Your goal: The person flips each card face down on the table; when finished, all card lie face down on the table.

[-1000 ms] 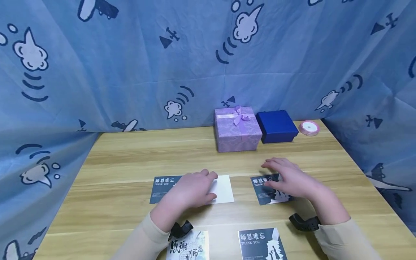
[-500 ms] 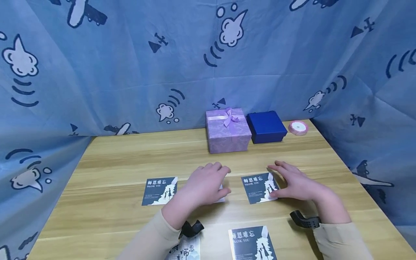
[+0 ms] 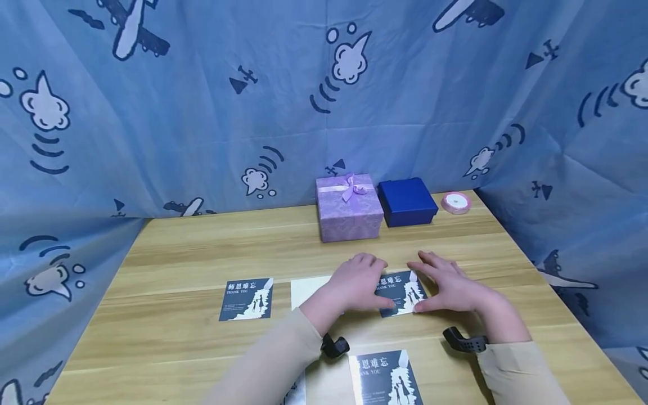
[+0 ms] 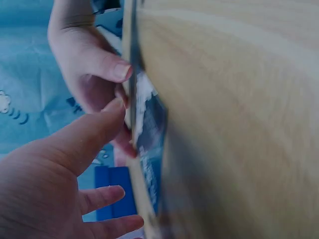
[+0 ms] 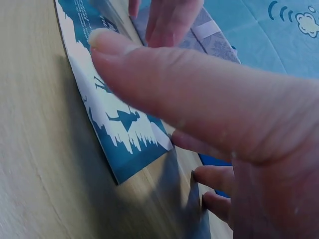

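A dark "THANK YOU" card (image 3: 400,292) with white silhouettes lies between my hands. My left hand (image 3: 356,281) reaches its left side, fingers spread; whether it touches the card cannot be told. My right hand (image 3: 450,287) is at the card's right edge, thumb and fingers apart, the thumb over the card (image 5: 124,119) in the right wrist view. A blank white card (image 3: 306,289) is partly hidden under my left forearm. Another dark card (image 3: 247,299) lies to the left, and a matching card (image 3: 387,379) lies nearer the front.
A purple gift box (image 3: 349,211) with a bow stands at the back, beside a blue box (image 3: 408,202) and a pink-rimmed ribbon spool (image 3: 456,202). Partly hidden at the front, another card (image 3: 296,394) lies under my left sleeve. Blue printed cloth (image 3: 212,129) surrounds the wooden table (image 3: 167,337).
My left hand has moved right, off the white card and over to the dark card near my right hand. My right hand stays by that card's right side. The head view has shifted slightly.
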